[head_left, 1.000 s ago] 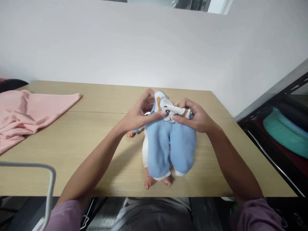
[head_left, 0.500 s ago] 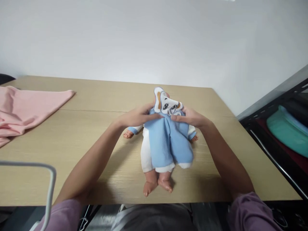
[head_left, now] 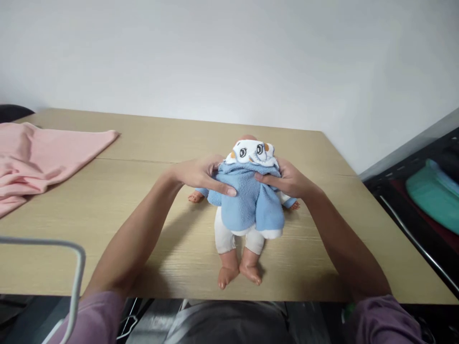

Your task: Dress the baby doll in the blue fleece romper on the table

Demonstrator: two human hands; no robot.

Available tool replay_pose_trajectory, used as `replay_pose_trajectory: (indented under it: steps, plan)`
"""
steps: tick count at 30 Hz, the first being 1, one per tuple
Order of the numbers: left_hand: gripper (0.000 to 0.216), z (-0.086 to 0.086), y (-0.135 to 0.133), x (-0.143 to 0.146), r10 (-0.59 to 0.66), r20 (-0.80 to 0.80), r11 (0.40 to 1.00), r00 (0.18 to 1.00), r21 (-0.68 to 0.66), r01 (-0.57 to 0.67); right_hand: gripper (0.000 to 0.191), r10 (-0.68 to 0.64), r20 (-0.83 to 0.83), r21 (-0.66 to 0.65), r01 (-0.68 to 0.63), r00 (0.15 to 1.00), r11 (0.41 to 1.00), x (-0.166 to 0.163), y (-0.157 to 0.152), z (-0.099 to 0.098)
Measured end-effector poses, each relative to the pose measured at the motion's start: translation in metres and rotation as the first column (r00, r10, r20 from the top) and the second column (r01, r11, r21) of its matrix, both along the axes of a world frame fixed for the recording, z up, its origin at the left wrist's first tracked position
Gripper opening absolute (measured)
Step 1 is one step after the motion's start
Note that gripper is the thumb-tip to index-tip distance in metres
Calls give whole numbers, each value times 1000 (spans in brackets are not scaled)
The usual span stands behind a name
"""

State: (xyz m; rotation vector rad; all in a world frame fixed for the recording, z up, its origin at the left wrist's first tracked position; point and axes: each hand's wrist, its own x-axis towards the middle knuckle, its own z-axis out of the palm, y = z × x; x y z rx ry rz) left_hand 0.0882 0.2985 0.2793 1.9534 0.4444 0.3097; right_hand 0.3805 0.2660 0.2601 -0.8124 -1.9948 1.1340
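Observation:
A baby doll lies on its back on the wooden table, bare feet toward me, in white trousers. A blue fleece garment with a white animal-face patch is bunched over its chest and head. My left hand grips the garment's left side and my right hand grips its right side, both with fingers closed on the fleece near the doll's shoulders. The doll's face is mostly hidden under the patch.
A pink cloth lies at the table's far left. A white hanger bar juts in at the lower left. A black rack with a teal item stands to the right. A white wall is behind the table.
Both hands have pulled the blue garment up the doll toward its head. The white trousers and legs now show, and the face patch has tipped back over the head.

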Motion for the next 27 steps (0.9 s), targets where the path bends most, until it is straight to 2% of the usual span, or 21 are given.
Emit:
replay_pose_trajectory:
  steps: [2, 5, 8, 10, 12, 15, 17, 20, 24, 27]
  plan:
    - [42, -3, 2, -1, 3, 66, 1000, 998, 16, -4, 44, 36, 63, -3, -36, 997, 999, -1, -3, 4]
    - [52, -9, 5, 1, 70, 172, 996, 983, 39, -78, 45, 128, 199, -79, -114, 972, 990, 1, -8, 8]
    - [55, -15, 7, 2, 146, 185, 989, 972, -4, -148, 57, 182, 244, -135, -152, 953, 979, 3, -12, 10]
    - [54, -18, 8, -1, 168, 148, 985, 975, -64, -160, 66, 180, 176, -142, -156, 968, 977, 2, -14, 8]
    - [56, -19, 9, -5, 139, 107, 983, 985, -137, -123, 73, 151, 49, -172, -140, 987, 975, 2, -15, 4]
    - [60, -17, 10, -11, 23, 87, 975, 996, -220, -3, 81, 34, -76, -322, -57, 997, 945, 3, -16, -7]
    - [58, -15, 10, -12, -15, 93, 976, 996, -214, 35, 83, -27, -95, -426, -16, 995, 904, 2, -16, -15]
    - [59, -16, 10, -11, 44, 121, 987, 992, -156, -24, 78, -58, -168, -481, -30, 984, 876, -3, -15, -27]
    - [66, -21, 7, -6, 176, 230, 984, 957, -80, -161, 71, -174, -288, -423, 38, 942, 905, -10, -13, -41]
    - [68, -21, 1, 3, 245, 284, 970, 927, -81, -231, 71, -190, -263, -412, 68, 946, 909, -12, -12, -44]
